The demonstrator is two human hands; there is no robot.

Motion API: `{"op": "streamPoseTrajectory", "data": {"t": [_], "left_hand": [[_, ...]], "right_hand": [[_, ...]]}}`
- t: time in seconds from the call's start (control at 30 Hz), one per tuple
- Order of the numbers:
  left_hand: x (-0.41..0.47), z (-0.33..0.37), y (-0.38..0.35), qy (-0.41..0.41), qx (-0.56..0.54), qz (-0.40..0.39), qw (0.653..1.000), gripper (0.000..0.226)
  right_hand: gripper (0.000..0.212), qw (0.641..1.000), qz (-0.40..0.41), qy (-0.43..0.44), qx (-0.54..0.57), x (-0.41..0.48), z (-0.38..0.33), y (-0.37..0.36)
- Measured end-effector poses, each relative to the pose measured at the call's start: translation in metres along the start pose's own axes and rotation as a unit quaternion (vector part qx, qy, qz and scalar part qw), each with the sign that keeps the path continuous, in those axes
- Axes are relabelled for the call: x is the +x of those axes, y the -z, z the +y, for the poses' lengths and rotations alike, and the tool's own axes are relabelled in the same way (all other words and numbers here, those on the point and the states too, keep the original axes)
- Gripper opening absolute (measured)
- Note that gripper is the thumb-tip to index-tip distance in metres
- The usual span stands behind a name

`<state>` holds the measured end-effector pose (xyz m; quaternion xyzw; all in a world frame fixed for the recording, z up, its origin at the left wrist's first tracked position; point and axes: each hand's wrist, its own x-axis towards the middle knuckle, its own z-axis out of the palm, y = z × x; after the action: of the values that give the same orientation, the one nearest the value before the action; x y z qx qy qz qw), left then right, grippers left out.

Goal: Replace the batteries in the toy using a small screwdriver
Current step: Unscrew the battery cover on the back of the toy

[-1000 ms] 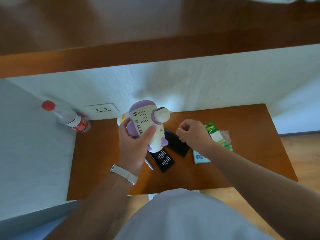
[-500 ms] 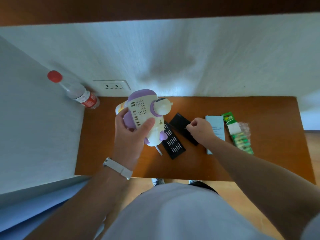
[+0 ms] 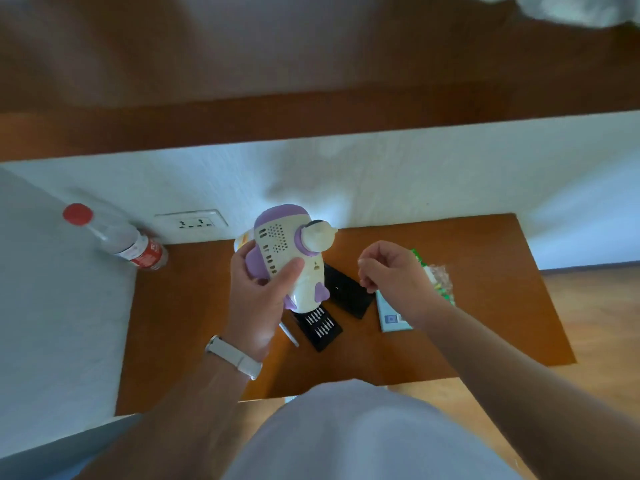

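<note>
Two hands work over the brown desk (image 3: 485, 244) in mid-frame. At centre the purple-and-white toy (image 3: 287, 251) stays aloft, the left hand (image 3: 258, 299) wrapped round its body, thumb across the grille. Right of it, the right hand (image 3: 394, 275) has risen from the black lid (image 3: 348, 294) where it was half a second ago; its fingers curl thumb-to-forefinger, but whether they pinch anything cannot be told. Unscrewing seems not yet begun: beside the bit tray (image 3: 320, 325) the slim screwdriver (image 3: 289, 335) lies untouched

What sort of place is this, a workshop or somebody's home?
Probably a room in a home, not a workshop: a small wooden table, a wall socket beside a water bottle, and wood floor.
</note>
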<state>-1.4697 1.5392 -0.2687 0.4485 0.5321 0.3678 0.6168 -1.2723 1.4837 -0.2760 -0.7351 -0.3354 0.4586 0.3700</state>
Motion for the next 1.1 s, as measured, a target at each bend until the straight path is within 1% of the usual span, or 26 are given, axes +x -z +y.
{"op": "streamPoseTrajectory", "data": {"t": [0.1, 0.2, 0.27, 0.33, 0.4, 0.5, 0.6, 0.77, 0.9, 1.1], "left_hand": [[-0.003, 0.006, -0.015, -0.008, -0.007, -0.017, 1.000, 0.051], [-0.010, 0.010, -0.031, -0.024, -0.009, -0.028, 0.999, 0.054], [-0.017, 0.012, -0.041, -0.041, -0.007, -0.033, 0.999, 0.055], [-0.024, 0.015, -0.048, -0.058, -0.003, -0.047, 0.997, 0.059], [-0.029, 0.016, -0.053, -0.067, -0.008, -0.068, 0.995, 0.066], [-0.034, 0.015, -0.057, -0.069, -0.008, -0.091, 0.993, 0.071], [-0.036, 0.013, -0.059, -0.090, -0.002, -0.114, 0.989, 0.076], [-0.041, 0.017, -0.063, -0.114, 0.004, -0.138, 0.984, 0.074], [-0.041, 0.021, -0.067, -0.117, -0.010, -0.159, 0.980, 0.078], [-0.040, 0.021, -0.069, -0.103, -0.029, -0.168, 0.980, 0.083]], "right_hand": [[0.011, 0.999, -0.019, 0.037, -0.005, -0.023, -0.012, 0.007], [0.006, 0.999, -0.037, 0.021, 0.018, -0.038, -0.021, 0.013], [0.015, 0.993, -0.079, -0.021, 0.085, -0.043, -0.023, 0.018], [0.028, 0.975, -0.136, -0.055, 0.164, -0.047, -0.023, 0.024], [0.034, 0.958, -0.172, -0.066, 0.220, -0.051, -0.021, 0.030], [0.040, 0.937, -0.201, -0.058, 0.281, -0.055, -0.019, 0.037], [0.044, 0.924, -0.208, -0.033, 0.321, -0.058, -0.021, 0.041], [0.054, 0.902, -0.224, 0.016, 0.369, -0.065, -0.021, 0.047], [0.057, 0.901, -0.210, 0.058, 0.374, -0.069, -0.024, 0.050], [0.059, 0.902, -0.194, 0.083, 0.378, -0.073, -0.023, 0.045]]}}
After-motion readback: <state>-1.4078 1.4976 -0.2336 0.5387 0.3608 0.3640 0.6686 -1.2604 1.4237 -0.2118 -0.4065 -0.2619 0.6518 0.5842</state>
